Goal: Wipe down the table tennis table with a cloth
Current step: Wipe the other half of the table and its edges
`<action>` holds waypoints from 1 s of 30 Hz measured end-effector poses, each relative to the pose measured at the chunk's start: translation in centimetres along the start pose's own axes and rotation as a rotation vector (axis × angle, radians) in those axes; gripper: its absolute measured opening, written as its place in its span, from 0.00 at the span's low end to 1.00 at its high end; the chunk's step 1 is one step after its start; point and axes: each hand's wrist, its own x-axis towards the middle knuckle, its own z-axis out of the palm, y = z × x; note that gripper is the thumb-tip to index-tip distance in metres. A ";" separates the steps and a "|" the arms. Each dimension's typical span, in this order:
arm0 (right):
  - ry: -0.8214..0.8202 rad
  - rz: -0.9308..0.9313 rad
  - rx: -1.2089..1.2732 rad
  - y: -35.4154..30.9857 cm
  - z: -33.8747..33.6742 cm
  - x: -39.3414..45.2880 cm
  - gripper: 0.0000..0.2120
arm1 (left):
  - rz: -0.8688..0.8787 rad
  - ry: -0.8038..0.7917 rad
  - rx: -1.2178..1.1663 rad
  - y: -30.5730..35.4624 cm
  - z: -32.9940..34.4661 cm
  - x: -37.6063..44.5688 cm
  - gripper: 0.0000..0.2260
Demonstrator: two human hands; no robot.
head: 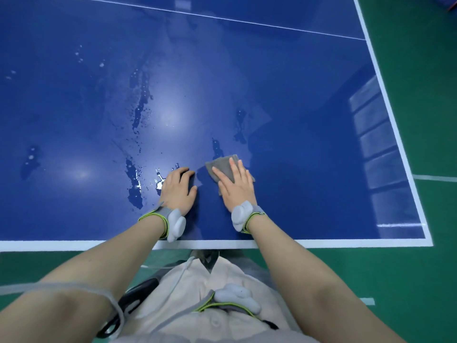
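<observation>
Left wrist [158, 222]: grey band edged in lime green, carrying a pale grey lobed sensor pod [176, 225]
Right wrist [252, 219]: matching grey and lime band, with a pale grey pod [241, 215] of the same shape
Forearms: bare, no sleeves reaching the wrists
Torso: beige buttoned shirt [188, 288] with collar
Waist: third pale grey pod [237, 299] on a grey and lime strap
Cable: thin white lead [180, 276] running down the shirt front
Left elbow: translucent grey strap [108, 297] looped around it
</observation>
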 end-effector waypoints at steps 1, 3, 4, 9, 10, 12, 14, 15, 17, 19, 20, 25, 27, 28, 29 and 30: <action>0.022 0.101 0.021 0.6 -0.3 0.6 0.21 | -0.004 -0.004 0.006 -0.1 -0.1 0.2 0.20; 0.053 0.303 0.036 1.0 -0.6 1.4 0.22 | -0.006 -0.018 0.008 -0.1 -0.2 0.2 0.20; 0.056 0.372 0.044 0.7 -0.5 1.9 0.22 | -0.020 -0.018 -0.003 -0.1 -0.2 0.1 0.19; -0.025 0.138 -0.001 -1.7 -0.1 3.0 0.23 | -0.052 -0.002 -0.042 0.6 0.3 0.3 0.27; -0.064 -0.041 -0.027 -1.6 -0.2 3.0 0.23 | -0.059 -0.003 -0.043 0.7 0.3 0.4 0.27; -0.106 -0.267 -0.041 -0.7 -0.4 3.4 0.22 | -0.059 0.004 -0.052 0.8 0.3 0.7 0.25; -0.054 -0.250 -0.010 0.6 -0.7 4.6 0.25 | -0.054 0.013 -0.056 0.9 0.2 1.0 0.21; -0.019 -0.161 0.014 1.0 -1.0 5.2 0.23 | -0.051 0.014 -0.053 0.8 0.2 1.3 0.19; 0.037 0.083 0.055 1.8 -1.5 6.2 0.21 | -0.047 0.009 -0.058 0.6 0.2 1.6 0.19; 0.077 0.307 0.121 2.0 -2.1 7.0 0.22 | -0.032 0.001 -0.055 0.5 0.0 1.7 0.24; 0.094 0.388 0.157 1.8 -2.3 7.4 0.22 | -0.022 0.003 -0.047 0.4 -0.1 1.8 0.26; 0.056 0.297 0.104 -0.6 -1.8 8.3 0.24 | -0.038 -0.010 -0.034 0.7 0.0 2.8 0.24; 0.007 0.066 0.039 -1.0 -1.7 8.2 0.23 | -0.040 -0.002 -0.030 0.9 0.3 3.6 0.22; -0.014 -0.022 0.021 -0.9 -1.7 8.1 0.22 | -0.037 0.001 -0.026 1.0 0.3 3.9 0.22; -0.031 -0.089 0.008 -0.4 -2.0 8.3 0.22 | -0.038 0.004 -0.031 1.2 0.3 4.4 0.22; -0.041 -0.139 0.000 0.2 -2.3 8.6 0.21 | -0.043 0.008 -0.036 1.3 0.2 5.0 0.22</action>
